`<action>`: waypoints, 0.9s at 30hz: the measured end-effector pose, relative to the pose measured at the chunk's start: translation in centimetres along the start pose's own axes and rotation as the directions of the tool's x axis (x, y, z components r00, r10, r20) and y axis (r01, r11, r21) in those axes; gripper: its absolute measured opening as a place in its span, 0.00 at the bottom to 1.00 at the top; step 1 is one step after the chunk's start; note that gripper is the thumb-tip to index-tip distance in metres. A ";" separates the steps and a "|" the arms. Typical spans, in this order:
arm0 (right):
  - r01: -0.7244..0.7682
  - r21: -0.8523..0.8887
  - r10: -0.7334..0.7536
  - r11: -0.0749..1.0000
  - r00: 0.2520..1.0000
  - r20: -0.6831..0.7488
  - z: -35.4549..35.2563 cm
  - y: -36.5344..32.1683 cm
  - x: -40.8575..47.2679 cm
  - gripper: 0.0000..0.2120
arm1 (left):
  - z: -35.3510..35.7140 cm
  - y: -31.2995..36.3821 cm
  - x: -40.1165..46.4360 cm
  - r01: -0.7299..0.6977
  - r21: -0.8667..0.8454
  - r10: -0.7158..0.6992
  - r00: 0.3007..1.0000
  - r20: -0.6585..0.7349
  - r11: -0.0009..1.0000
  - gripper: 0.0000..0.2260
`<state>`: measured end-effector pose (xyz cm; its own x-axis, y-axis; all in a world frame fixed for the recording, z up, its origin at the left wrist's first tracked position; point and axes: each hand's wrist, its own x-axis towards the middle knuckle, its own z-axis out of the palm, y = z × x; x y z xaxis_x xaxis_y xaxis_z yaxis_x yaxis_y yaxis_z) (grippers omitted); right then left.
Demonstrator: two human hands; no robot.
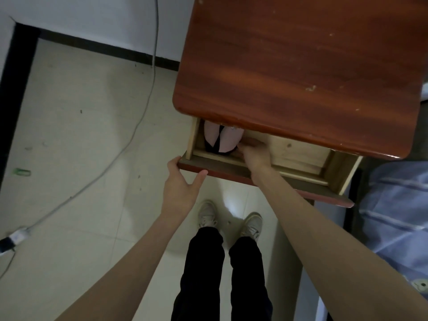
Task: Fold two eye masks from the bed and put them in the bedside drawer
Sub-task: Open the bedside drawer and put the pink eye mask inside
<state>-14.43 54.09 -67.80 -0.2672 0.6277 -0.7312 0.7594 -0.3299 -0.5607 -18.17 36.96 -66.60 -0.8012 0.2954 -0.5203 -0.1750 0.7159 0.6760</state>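
Two hands at the drawer (pixel 298 156): left hand (pixel 183 181), fingers spread, steadies its front; right hand (pixel 253 152) tucks the eye mask (pixel 222 139) inside, fingers hidden, grip unclear.

eye mask (pixel 222 139) half under tabletop (pixel 301 66), right fingers (pixel 245 144) hidden

Right hand (pixel 253 156) beside eye mask (pixel 222 139) in drawer (pixel 298 156)
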 end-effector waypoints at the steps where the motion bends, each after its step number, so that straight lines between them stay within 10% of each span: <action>1: 0.019 -0.024 -0.020 1.000 1.000 -0.009 -0.4 0.0 -0.8 0.15 | -0.2 0.4 0.0 0.021 0.018 -0.022 0.999 0.026 1.000 0.29; 7: 0.267 -0.297 -0.238 0.917 0.962 0.131 -4.8 0.2 -8.1 0.25 | -3.7 4.8 -0.6 -0.071 0.255 0.011 0.974 0.227 0.964 0.22; 11: 0.483 -0.632 -0.443 0.607 0.865 0.236 -11.2 -0.5 -14.6 0.31 | -7.8 11.7 -3.5 -0.386 0.248 0.281 0.885 0.371 0.888 0.22; 19: 0.285 -0.732 -0.615 0.619 0.755 -0.226 -25.2 -4.0 -27.9 0.34 | -9.1 27.9 -11.9 -0.857 0.365 0.670 0.514 0.536 0.364 0.25; 27: 0.099 -0.605 -0.552 0.790 0.543 -0.632 -36.2 1.0 -43.0 0.33 | -4.0 38.5 -27.7 -0.996 0.066 0.744 -0.004 0.668 -0.065 0.24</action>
<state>19.32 52.31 -22.82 -0.1894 0.9691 0.1580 0.9325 0.2279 -0.2802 -5.00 53.83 -24.07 0.2554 0.9541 0.1563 0.8469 -0.2987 0.4399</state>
